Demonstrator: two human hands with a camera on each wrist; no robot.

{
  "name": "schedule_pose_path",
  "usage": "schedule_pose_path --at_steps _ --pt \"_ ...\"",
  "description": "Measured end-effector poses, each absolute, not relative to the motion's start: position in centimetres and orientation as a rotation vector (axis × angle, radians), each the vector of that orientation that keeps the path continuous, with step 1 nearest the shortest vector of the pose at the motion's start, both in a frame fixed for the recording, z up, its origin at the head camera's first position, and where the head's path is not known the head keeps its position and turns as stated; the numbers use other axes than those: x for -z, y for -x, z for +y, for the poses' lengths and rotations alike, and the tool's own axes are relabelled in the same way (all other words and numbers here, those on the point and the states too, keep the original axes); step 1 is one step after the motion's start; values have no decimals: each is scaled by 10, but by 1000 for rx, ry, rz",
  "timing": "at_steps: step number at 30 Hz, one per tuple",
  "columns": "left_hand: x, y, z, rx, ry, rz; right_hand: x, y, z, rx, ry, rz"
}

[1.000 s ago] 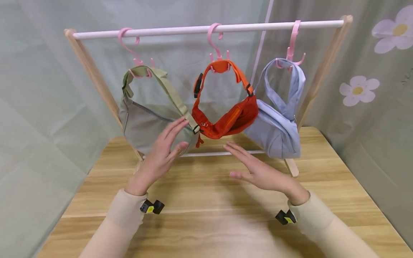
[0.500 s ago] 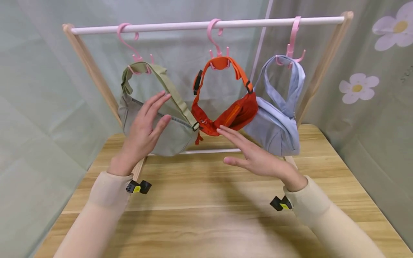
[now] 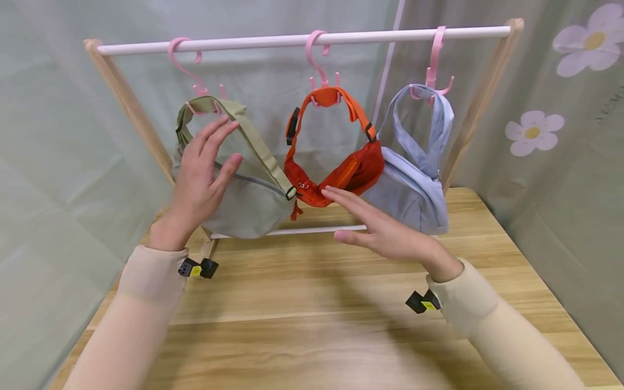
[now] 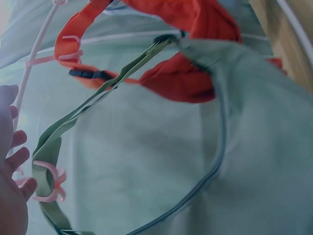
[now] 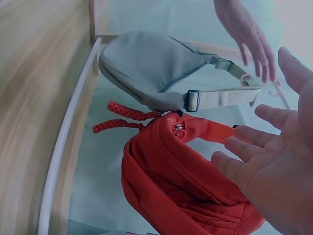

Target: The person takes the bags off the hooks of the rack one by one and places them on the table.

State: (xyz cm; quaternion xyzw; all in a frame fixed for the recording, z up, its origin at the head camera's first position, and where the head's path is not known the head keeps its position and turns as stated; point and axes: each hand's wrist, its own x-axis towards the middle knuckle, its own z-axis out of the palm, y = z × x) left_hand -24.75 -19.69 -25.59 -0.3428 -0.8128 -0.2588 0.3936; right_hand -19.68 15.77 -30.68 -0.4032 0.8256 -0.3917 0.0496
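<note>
Three bags hang by their straps from pink hooks on a rack. On the left is a grey-green shoulder bag (image 3: 248,211), in the middle a red-orange waist bag (image 3: 358,168), on the right a pale blue bag (image 3: 409,189). My left hand (image 3: 197,173) is raised in front of the green bag, fingers extended toward its strap (image 4: 54,134) and the left pink hook (image 4: 51,181); the left wrist view shows a gap between them. My right hand (image 3: 385,227) holds nothing and hovers before the red bag, its fingers straight; in the right wrist view it appears beside that bag.
The rack has a white top rail (image 3: 273,40), wooden side posts (image 3: 480,108) and a lower white bar (image 3: 317,231). It stands on a wooden table (image 3: 302,303). Pale curtains (image 3: 53,135) hang behind and at the sides, with white flowers on the right.
My left hand has moved left and up, from the green bag's lower strap end toward its hook. My right hand has risen slightly and shifted left. The bags still hang in place.
</note>
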Motion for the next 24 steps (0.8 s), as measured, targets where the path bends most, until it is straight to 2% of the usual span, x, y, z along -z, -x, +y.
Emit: schedule_pose_path --at_steps 8,17,24 --pt "224 259 -207 604 904 -1918 299 203 157 1177 1203 2501" --pt "181 251 -222 528 765 -1963 298 203 154 1138 1201 2483" --pt "162 263 -228 412 761 -2042 292 202 151 1128 1178 2486"
